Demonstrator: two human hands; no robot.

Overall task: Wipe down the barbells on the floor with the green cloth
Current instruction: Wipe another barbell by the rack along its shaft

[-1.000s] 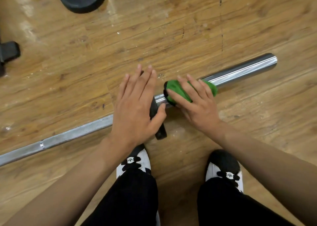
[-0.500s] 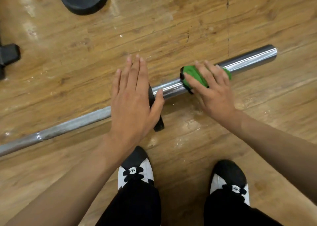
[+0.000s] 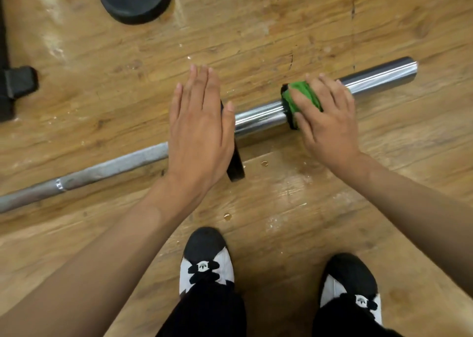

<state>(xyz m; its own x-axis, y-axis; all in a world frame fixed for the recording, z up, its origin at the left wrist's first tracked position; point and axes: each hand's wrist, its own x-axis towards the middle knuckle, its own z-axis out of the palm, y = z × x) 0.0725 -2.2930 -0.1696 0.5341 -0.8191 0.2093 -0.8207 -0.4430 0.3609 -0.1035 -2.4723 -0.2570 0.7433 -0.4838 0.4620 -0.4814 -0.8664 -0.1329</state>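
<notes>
Head view, green cloth (image 3: 303,95) under right grip (image 3: 330,123)

One head-worn camera looks steeply down, close above the wooden floor (image 3: 256,42); shoes (image 3: 206,267) at 6 o'clock, barbell (image 3: 258,118) running 8 to 2

One barbell (image 3: 258,118), one green cloth (image 3: 303,95), one left hand (image 3: 199,132), one right hand (image 3: 330,124), one black weight plate (image 3: 149,5), one black collar (image 3: 235,169), two black-and-white shoes (image 3: 206,262).
</notes>
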